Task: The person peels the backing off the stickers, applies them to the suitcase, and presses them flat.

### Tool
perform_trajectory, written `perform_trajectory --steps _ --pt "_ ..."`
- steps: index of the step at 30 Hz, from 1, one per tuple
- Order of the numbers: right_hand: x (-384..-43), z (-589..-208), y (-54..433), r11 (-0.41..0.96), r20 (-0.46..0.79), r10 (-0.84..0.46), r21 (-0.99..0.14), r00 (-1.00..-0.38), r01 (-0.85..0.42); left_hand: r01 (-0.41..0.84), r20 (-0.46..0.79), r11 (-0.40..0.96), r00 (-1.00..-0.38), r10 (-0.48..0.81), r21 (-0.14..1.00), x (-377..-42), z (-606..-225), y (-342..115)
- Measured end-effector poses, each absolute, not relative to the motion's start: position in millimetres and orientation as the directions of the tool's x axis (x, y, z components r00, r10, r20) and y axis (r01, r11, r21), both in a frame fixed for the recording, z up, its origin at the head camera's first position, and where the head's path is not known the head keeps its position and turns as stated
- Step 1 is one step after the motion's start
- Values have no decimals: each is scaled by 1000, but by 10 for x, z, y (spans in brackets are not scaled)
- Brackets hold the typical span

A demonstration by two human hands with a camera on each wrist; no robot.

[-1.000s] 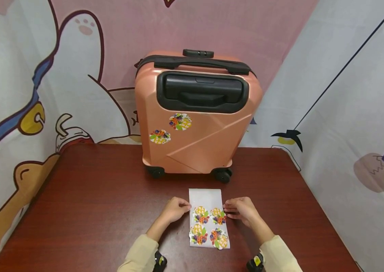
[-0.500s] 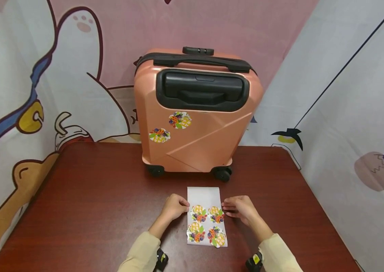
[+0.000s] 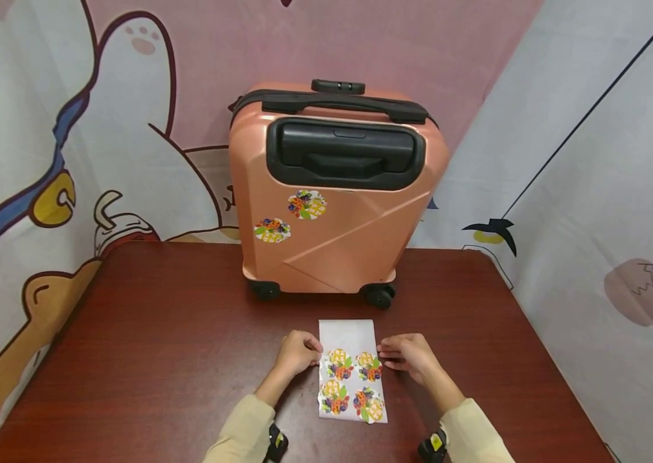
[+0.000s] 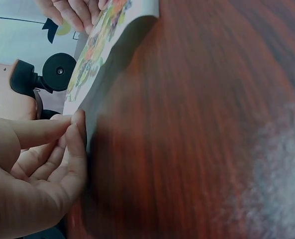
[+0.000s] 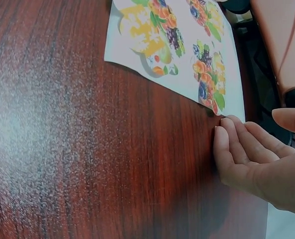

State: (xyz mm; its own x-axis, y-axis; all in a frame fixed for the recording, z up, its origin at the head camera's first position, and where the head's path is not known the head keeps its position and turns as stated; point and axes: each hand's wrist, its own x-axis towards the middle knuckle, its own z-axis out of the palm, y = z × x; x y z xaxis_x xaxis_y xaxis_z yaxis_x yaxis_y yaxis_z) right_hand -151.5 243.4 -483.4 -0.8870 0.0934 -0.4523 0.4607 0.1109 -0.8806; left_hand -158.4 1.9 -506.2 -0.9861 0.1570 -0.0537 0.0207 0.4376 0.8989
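A white sticker sheet lies in front of the suitcase, several round fruit stickers on its nearer part. My left hand pinches the sheet's left edge between thumb and fingertips, as the left wrist view shows. At the opposite edge is my right hand. In the right wrist view its extended fingers touch the sheet's corner, the thumb standing apart. An orange-pink suitcase stands upright behind the sheet. Two fruit stickers are on its front, an upper one and a lower left one.
The suitcase rests on black wheels on a dark red-brown wooden table. Below its black top handle sits a recessed pull handle. A printed cloth backdrop surrounds the table.
The sheet and both hands have shifted very slightly left since a second ago. Both hands keep nearly the same pose, and the suitcase stays in place.
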Motion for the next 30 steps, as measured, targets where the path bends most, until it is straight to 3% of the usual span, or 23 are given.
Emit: perform_trajectory --steps 13,30 --pt "-1508 -4865 2429 142 -434 67 -887 -898 439 17 -43 396 -989 142 918 -1606 -5081 9" --pt "-1517 -4881 2418 116 -449 50 -884 -892 452 6 -43 436 -994 101 900 -1588 -5079 17"
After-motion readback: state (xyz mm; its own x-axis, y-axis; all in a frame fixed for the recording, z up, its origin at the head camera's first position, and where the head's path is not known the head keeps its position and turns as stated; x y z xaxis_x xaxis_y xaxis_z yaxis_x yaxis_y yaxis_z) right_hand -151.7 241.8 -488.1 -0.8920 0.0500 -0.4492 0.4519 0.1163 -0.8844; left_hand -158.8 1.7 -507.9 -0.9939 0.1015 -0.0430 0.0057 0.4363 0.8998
